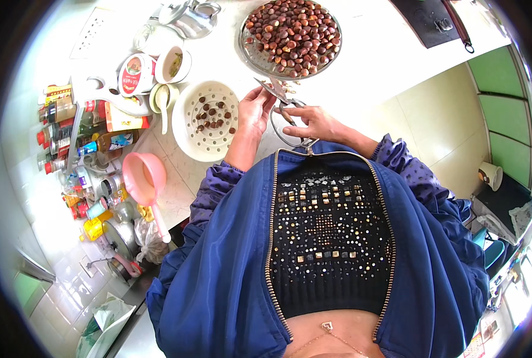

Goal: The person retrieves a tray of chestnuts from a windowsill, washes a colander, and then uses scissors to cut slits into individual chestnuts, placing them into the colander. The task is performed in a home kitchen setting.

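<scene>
Scissors [282, 100] with metal blades and large loop handles are in my right hand [313, 121], its fingers around the handles. At the blades is my left hand [255, 109], its fingertips pinched together; whether a chestnut lies between them cannot be told. Just beyond the blades, a round metal tray [243, 47] bears a heap of brown chestnuts [293, 36]. A white perforated basket [186, 134] stands left of my left hand, with several chestnuts [212, 112] spread on its bottom. Small shell bits lie between the tray and the scissors.
Left of the basket are a small bowl with a white spoon [163, 107], a cup [183, 65], a white tub [136, 74] and a metal kettle [190, 20]. Bottles crowd the far left, near a pink ladle [145, 179]. A dark board [427, 22] lies at the upper right.
</scene>
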Tool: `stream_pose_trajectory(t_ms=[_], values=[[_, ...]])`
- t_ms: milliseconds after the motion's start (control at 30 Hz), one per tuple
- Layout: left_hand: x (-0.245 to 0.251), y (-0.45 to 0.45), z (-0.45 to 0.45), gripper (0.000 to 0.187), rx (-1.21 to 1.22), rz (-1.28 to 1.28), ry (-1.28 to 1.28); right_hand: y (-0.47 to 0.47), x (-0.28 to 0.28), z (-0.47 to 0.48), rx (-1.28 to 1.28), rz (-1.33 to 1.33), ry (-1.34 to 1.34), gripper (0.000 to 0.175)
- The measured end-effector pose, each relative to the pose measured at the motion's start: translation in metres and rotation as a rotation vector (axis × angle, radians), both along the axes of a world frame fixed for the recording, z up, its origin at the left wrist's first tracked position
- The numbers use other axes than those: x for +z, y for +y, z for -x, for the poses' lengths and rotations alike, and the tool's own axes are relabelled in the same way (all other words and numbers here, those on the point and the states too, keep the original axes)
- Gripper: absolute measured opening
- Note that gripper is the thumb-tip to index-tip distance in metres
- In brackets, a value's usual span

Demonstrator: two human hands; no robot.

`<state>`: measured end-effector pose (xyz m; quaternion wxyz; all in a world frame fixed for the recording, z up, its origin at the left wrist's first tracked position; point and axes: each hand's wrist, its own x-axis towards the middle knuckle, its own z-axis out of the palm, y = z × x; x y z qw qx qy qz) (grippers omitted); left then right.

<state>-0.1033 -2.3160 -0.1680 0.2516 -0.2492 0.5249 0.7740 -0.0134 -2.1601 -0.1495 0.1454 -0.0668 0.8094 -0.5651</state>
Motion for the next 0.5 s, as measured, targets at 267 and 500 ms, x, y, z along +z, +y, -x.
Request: stream_pose_trajectory(t_ms=[267,500], values=[[-0.006,-0.009,-0.002,0.016,0.024,-0.028,-0.039,-0.004,0.003,0.002,0.016,-0.02,-0.124,0.042],[-0.011,-0.013,-0.004,0.013,0.044,-0.067,0.015,-0.01,0.0,0.005,0.023,-0.045,-0.2,0.038]])
